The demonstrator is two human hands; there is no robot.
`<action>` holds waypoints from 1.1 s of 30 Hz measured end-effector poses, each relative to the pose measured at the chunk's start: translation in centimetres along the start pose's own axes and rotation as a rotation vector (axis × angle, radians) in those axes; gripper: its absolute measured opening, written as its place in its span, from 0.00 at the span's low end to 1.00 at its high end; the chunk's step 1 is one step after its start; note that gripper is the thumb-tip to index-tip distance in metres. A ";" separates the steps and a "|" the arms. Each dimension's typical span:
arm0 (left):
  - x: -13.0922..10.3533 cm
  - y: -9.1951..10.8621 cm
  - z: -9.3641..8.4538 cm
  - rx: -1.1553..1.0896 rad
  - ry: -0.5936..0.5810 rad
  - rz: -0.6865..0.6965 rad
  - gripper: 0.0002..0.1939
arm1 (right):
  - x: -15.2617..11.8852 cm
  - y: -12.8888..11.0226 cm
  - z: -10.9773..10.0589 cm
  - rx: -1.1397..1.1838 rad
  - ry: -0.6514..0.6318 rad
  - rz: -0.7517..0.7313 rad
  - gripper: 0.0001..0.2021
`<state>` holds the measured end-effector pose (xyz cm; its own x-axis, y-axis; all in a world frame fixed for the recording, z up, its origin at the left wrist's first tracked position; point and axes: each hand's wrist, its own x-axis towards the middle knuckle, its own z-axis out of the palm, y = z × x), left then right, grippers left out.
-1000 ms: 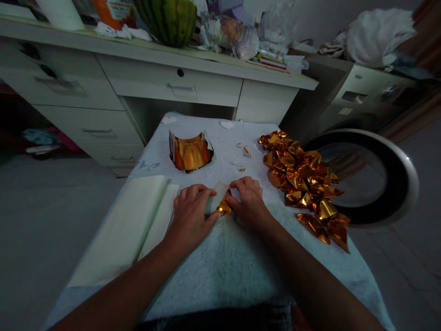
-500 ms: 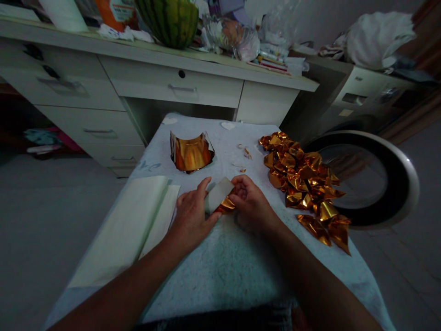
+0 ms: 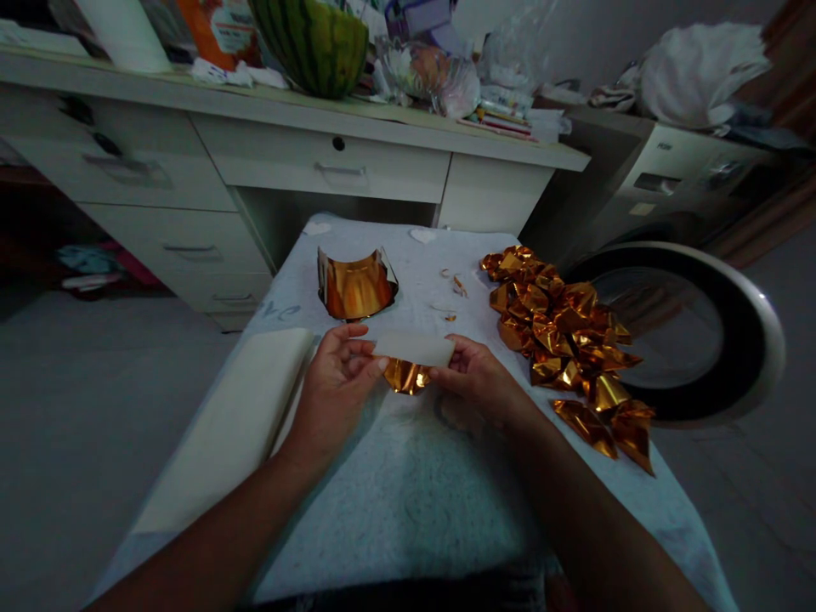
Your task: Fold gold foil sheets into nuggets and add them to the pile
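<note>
My left hand (image 3: 339, 372) pinches the left end of a small white paper piece (image 3: 414, 348), its thumb in front. The right end is gripped by my right hand (image 3: 477, 376), with thumb and fingers closed on it. A strip of shiny copper-gold foil (image 3: 406, 379) shows under the paper's near edge, between the two thumbs. Whether the paper and foil are joined, I cannot tell. Beyond my left hand stands a curled stack of gold foil sheets (image 3: 357, 289). Left of that hand lies a thick fold of pale paper (image 3: 235, 425).
Several crumpled or folded gold foil pieces (image 3: 561, 319) lie along the right side of the cloth-covered table (image 3: 408, 510). Small foil scraps (image 3: 459, 286) lie near its middle. A white desk (image 3: 337, 170) with a watermelon (image 3: 312, 42) stands behind. At right, a washing machine door (image 3: 707, 331) hangs open.
The paper and foil piece has turned from slanted to nearly level. My left hand has gone from spread fingers to a pinch on the paper's left end; my right hand still grips its right end.
</note>
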<state>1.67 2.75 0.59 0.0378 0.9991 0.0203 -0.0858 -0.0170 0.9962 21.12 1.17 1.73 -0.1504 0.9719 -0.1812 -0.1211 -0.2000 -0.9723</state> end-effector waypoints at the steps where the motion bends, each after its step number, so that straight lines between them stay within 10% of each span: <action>1: 0.1 -0.1 0.0 -0.027 0.009 -0.004 0.20 | 0.0 0.0 0.0 0.012 -0.009 0.000 0.18; 9: -0.2 0.1 0.2 -0.020 -0.039 -0.007 0.05 | 0.4 0.7 1.1 0.162 0.063 -0.025 0.17; 21: -0.6 -0.2 0.5 0.087 -0.129 -0.019 0.20 | 0.3 1.6 1.7 -0.018 -0.005 -0.005 0.15; 33: -0.1 0.2 0.1 -0.017 -0.104 -0.075 0.16 | -1.0 1.4 1.5 -0.984 0.003 -0.676 0.37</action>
<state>1.71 2.66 0.79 0.1479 0.9880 -0.0446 -0.0956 0.0592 0.9937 19.62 -0.29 0.77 -0.3432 0.8443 0.4116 0.6291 0.5320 -0.5667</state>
